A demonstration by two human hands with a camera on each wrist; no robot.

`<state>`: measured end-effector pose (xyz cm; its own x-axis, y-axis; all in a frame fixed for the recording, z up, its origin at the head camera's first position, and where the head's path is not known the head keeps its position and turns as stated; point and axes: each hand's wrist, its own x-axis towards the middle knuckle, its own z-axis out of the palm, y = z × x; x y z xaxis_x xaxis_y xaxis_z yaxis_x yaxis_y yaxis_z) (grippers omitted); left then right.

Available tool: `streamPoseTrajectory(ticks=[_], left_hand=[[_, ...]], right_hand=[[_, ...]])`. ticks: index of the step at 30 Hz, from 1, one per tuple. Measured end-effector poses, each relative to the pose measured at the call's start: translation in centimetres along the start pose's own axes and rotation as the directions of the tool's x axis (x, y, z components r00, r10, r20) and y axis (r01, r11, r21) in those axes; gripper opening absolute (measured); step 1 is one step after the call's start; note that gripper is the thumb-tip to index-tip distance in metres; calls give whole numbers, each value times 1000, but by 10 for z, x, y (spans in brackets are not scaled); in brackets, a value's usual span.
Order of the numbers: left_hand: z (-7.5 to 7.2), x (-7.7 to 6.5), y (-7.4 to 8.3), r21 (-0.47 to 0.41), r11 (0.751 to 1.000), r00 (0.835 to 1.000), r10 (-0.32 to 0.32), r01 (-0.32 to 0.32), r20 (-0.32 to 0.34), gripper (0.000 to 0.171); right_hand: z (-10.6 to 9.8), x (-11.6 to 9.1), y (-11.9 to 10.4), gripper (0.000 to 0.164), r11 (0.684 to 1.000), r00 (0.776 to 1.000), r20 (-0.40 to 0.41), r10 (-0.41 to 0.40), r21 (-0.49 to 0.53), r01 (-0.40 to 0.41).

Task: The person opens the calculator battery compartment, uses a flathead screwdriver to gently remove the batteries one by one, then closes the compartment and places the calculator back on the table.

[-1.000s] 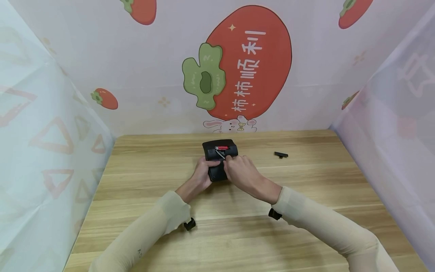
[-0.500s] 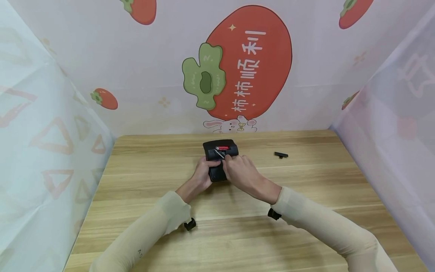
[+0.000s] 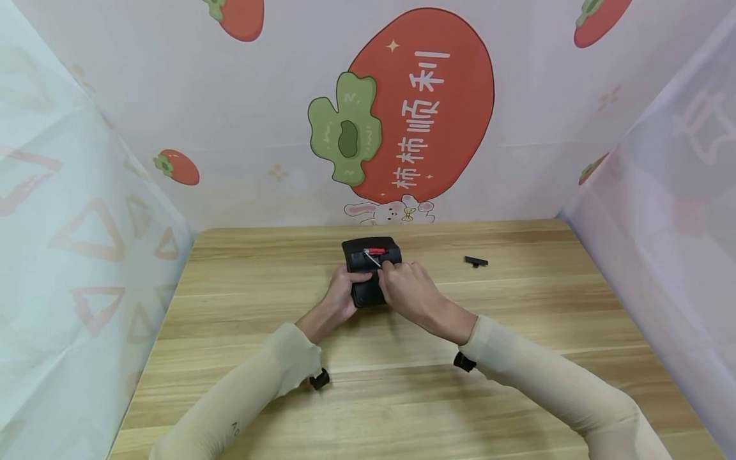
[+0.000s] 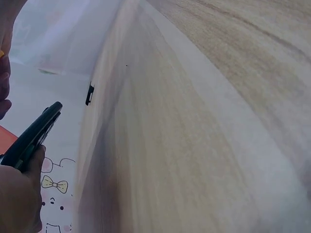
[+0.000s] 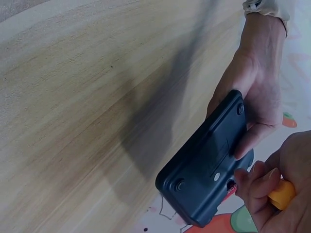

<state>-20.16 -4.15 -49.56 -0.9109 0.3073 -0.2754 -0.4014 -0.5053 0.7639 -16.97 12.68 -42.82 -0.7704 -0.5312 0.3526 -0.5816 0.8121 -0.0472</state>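
My left hand [image 3: 340, 295] holds a black device [image 5: 209, 150], apparently a calculator, with its underside facing up above the table. A red battery [image 3: 375, 251] lies in the uncovered slot near its far end. My right hand [image 3: 408, 287] grips a screwdriver [image 3: 372, 258] with an orange handle [image 5: 282, 194]. The screwdriver's thin metal shaft reaches toward the battery's left end. Whether the tip touches the battery is too small to tell. In the right wrist view, the left thumb presses on the device's back, which has round feet.
A small black battery cover [image 3: 475, 262] lies on the wooden table [image 3: 391, 396], to the right of the hands. Printed cloth walls [image 3: 241, 128] enclose the table at the back and on both sides.
The device shifts very slightly, while both hands keep their holds. The screwdriver's shaft tilts a little against the battery's left end. The battery stays in its slot.
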Motion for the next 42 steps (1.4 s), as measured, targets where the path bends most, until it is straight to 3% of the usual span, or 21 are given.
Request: streamPoseTrajectory(ticks=[42], left_hand=[[-9,0,-2,62,997,999,-38,37,5,61]], right_hand=[[7,-5,5,19,1000,1000,-18,-5,-29,4]])
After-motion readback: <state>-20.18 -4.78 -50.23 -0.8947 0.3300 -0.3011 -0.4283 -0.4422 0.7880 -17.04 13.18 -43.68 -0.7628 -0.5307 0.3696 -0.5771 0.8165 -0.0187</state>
